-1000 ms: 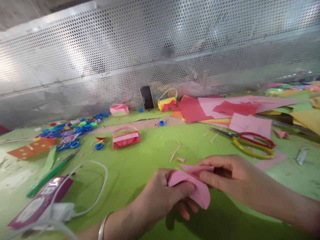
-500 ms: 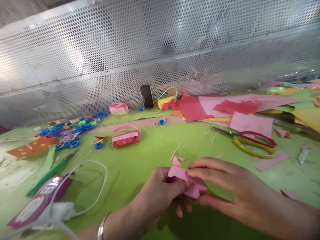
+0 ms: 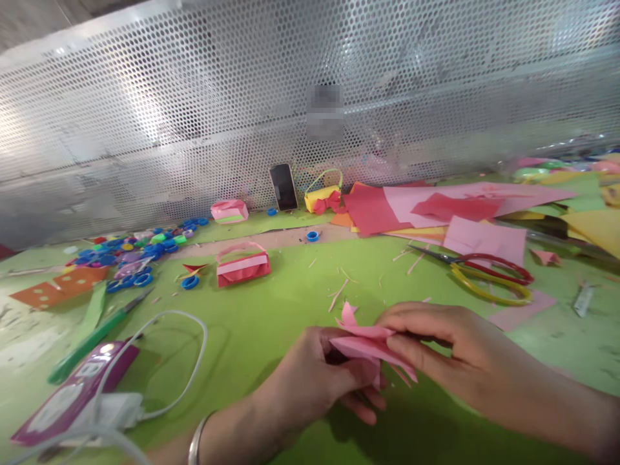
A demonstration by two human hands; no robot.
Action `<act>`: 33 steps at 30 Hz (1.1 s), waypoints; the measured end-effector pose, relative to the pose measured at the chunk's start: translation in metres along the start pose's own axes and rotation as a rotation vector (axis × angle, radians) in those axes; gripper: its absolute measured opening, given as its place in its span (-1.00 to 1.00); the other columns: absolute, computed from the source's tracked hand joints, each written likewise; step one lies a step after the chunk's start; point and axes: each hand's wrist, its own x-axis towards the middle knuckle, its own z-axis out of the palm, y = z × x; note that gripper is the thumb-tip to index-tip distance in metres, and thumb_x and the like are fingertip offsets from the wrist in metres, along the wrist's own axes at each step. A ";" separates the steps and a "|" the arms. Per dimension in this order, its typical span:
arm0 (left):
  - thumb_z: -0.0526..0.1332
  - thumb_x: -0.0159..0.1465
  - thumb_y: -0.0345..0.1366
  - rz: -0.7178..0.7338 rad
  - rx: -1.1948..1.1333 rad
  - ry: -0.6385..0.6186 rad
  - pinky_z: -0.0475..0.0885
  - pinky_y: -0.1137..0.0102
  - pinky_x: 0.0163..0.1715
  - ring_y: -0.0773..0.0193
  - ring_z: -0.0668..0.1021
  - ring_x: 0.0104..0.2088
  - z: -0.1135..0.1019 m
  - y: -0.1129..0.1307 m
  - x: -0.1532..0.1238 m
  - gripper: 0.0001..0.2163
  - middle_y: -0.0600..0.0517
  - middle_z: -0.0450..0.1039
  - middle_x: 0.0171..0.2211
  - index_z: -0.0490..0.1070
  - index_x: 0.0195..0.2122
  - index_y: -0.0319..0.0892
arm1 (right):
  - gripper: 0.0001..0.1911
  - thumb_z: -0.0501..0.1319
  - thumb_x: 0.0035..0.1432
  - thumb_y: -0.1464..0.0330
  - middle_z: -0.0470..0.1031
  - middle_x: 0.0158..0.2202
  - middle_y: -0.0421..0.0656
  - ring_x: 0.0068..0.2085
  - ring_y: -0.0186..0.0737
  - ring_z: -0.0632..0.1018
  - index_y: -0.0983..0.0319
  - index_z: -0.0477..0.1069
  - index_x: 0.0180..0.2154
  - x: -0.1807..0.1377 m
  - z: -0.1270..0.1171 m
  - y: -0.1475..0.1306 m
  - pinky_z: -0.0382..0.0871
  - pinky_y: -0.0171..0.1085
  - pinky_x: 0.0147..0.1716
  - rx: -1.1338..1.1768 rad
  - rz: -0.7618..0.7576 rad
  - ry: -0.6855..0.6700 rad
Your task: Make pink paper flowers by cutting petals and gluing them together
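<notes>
A piece of folded pink paper [image 3: 368,347] is held between my two hands above the green table [image 3: 281,310]. My left hand [image 3: 324,371] grips its left side, the thumb lying along the near face. My right hand [image 3: 436,342] pinches an upper right flap between thumb and fingers. The folds stand apart in layers, and a small point sticks up at the back. Thin pink paper scraps [image 3: 339,295] lie just beyond my hands. To the right rest scissors [image 3: 491,278] with red and yellow handles.
A red paper bag [image 3: 243,268], a pink paper box [image 3: 229,211], a phone [image 3: 283,187] and a yellow paper bag [image 3: 323,197] stand farther back. At left lie a green-handled tool [image 3: 92,342], a purple power strip [image 3: 72,394] and blue rings [image 3: 128,281]. Coloured sheets [image 3: 372,210] cover the back right.
My right hand has shifted its hold, its thumb now on top of the flap. The pink paper has turned and its layers have spread apart. My left hand keeps its grip.
</notes>
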 end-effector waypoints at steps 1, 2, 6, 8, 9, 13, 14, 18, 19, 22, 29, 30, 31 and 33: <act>0.37 0.05 -0.23 -0.002 -0.002 0.002 0.46 0.55 -0.58 0.42 0.51 -0.55 0.000 0.000 0.000 -0.79 0.02 0.46 -0.49 0.52 -0.42 -0.31 | -0.66 0.02 0.33 0.25 0.52 -0.40 -0.20 -0.38 -0.28 0.52 0.19 0.46 -0.41 0.000 -0.001 0.000 0.39 -0.35 -0.39 0.018 0.042 -0.014; 0.37 0.05 -0.23 -0.007 -0.004 0.001 0.46 0.55 -0.58 0.43 0.51 -0.56 0.001 0.000 0.000 -0.79 0.03 0.45 -0.50 0.52 -0.44 -0.32 | -0.64 0.01 0.34 0.22 0.51 -0.42 -0.20 -0.39 -0.28 0.51 0.19 0.45 -0.41 0.001 -0.001 0.000 0.37 -0.35 -0.42 0.032 0.086 -0.029; 0.37 0.04 -0.18 -0.008 -0.024 0.001 0.45 0.55 -0.59 0.43 0.50 -0.57 0.000 0.001 -0.001 -0.75 0.04 0.43 -0.52 0.50 -0.49 -0.32 | -0.68 0.02 0.32 0.21 0.51 -0.42 -0.22 -0.38 -0.27 0.51 0.18 0.46 -0.34 0.001 -0.002 0.000 0.38 -0.36 -0.44 0.100 0.159 -0.069; 0.40 0.02 -0.16 0.008 -0.035 -0.006 0.47 0.54 -0.57 0.40 0.52 -0.53 -0.001 0.001 -0.001 -0.73 0.03 0.43 -0.49 0.51 -0.46 -0.32 | -0.76 0.08 0.28 0.27 0.57 -0.37 -0.21 -0.34 -0.25 0.55 0.17 0.49 -0.30 0.001 0.000 0.000 0.42 -0.34 -0.37 0.109 0.116 -0.042; 0.42 -0.01 -0.16 0.016 -0.041 -0.017 0.47 0.54 -0.56 0.40 0.52 -0.51 -0.001 0.001 -0.001 -0.71 0.02 0.44 -0.49 0.52 -0.45 -0.32 | -0.80 0.11 0.24 0.30 0.59 -0.33 -0.19 -0.31 -0.24 0.57 0.16 0.51 -0.26 0.000 0.002 0.001 0.45 -0.33 -0.34 0.094 0.096 -0.010; 0.45 -0.04 -0.13 0.034 -0.086 -0.061 0.49 0.53 -0.53 0.39 0.52 -0.48 -0.002 0.001 -0.001 -0.66 -0.01 0.47 -0.44 0.54 -0.36 -0.30 | -0.71 0.16 0.09 0.43 0.62 -0.22 -0.14 -0.27 -0.21 0.62 0.15 0.49 -0.12 -0.002 0.010 0.006 0.53 -0.28 -0.31 -0.023 0.002 0.157; 0.44 -0.03 -0.12 0.039 -0.087 -0.072 0.49 0.53 -0.53 0.39 0.52 -0.48 -0.002 0.001 -0.001 -0.65 -0.01 0.47 -0.43 0.54 -0.33 -0.30 | -0.69 0.15 0.08 0.45 0.62 -0.23 -0.14 -0.28 -0.22 0.62 0.16 0.49 -0.12 -0.002 0.011 0.006 0.54 -0.28 -0.31 -0.051 -0.033 0.187; 0.42 0.01 -0.10 0.073 -0.061 -0.099 0.50 0.52 -0.53 0.37 0.52 -0.45 0.000 0.002 -0.003 -0.66 -0.01 0.45 -0.43 0.51 -0.37 -0.30 | -0.72 0.10 0.10 0.47 0.62 -0.30 -0.15 -0.33 -0.27 0.61 0.16 0.50 -0.19 -0.002 0.013 0.007 0.52 -0.34 -0.36 -0.105 -0.121 0.275; 0.41 0.01 -0.07 0.081 -0.059 -0.096 0.50 0.52 -0.53 0.36 0.52 -0.45 0.000 0.002 -0.003 -0.64 -0.02 0.45 -0.42 0.51 -0.37 -0.31 | -0.73 0.11 0.09 0.47 0.62 -0.31 -0.17 -0.35 -0.28 0.61 0.16 0.50 -0.20 -0.002 0.013 0.006 0.51 -0.36 -0.38 -0.097 -0.123 0.282; 0.37 0.02 -0.03 0.067 -0.049 -0.059 0.49 0.52 -0.55 0.34 0.52 -0.46 0.002 0.003 -0.004 -0.62 -0.03 0.45 -0.45 0.49 -0.39 -0.32 | -0.73 0.11 0.07 0.49 0.61 -0.33 -0.19 -0.36 -0.30 0.60 0.16 0.50 -0.22 -0.001 0.013 0.003 0.50 -0.37 -0.39 -0.080 -0.117 0.246; 0.23 0.11 -0.32 -0.013 0.046 0.016 0.47 0.52 -0.56 0.39 0.52 -0.53 0.007 0.004 -0.003 -0.86 0.00 0.46 -0.50 0.45 -0.44 -0.31 | -0.72 0.13 0.16 0.32 0.62 -0.25 -0.14 -0.27 -0.18 0.61 0.21 0.49 -0.11 0.004 0.008 0.001 0.50 -0.28 -0.33 0.224 0.197 0.057; 0.21 0.11 -0.34 -0.020 0.052 0.025 0.47 0.52 -0.56 0.39 0.51 -0.54 0.008 0.004 -0.003 -0.88 0.00 0.46 -0.51 0.44 -0.45 -0.31 | -0.73 0.14 0.18 0.27 0.62 -0.27 -0.16 -0.26 -0.18 0.60 0.20 0.49 -0.12 0.005 0.007 0.001 0.48 -0.28 -0.32 0.305 0.233 0.025; 0.19 0.11 -0.36 -0.028 0.055 0.030 0.46 0.52 -0.56 0.40 0.51 -0.55 0.008 0.004 -0.002 -0.90 0.01 0.46 -0.52 0.44 -0.45 -0.30 | -0.73 0.15 0.19 0.23 0.61 -0.27 -0.17 -0.25 -0.19 0.59 0.19 0.49 -0.14 0.005 0.006 0.002 0.46 -0.29 -0.31 0.370 0.258 0.001; 0.16 0.11 -0.38 -0.045 0.065 0.029 0.44 0.53 -0.59 0.41 0.50 -0.59 0.008 0.005 -0.002 -0.91 0.03 0.46 -0.55 0.44 -0.46 -0.28 | -0.71 0.15 0.21 0.15 0.58 -0.33 -0.19 -0.29 -0.22 0.55 0.19 0.50 -0.23 0.005 0.005 0.002 0.41 -0.31 -0.33 0.421 0.292 -0.017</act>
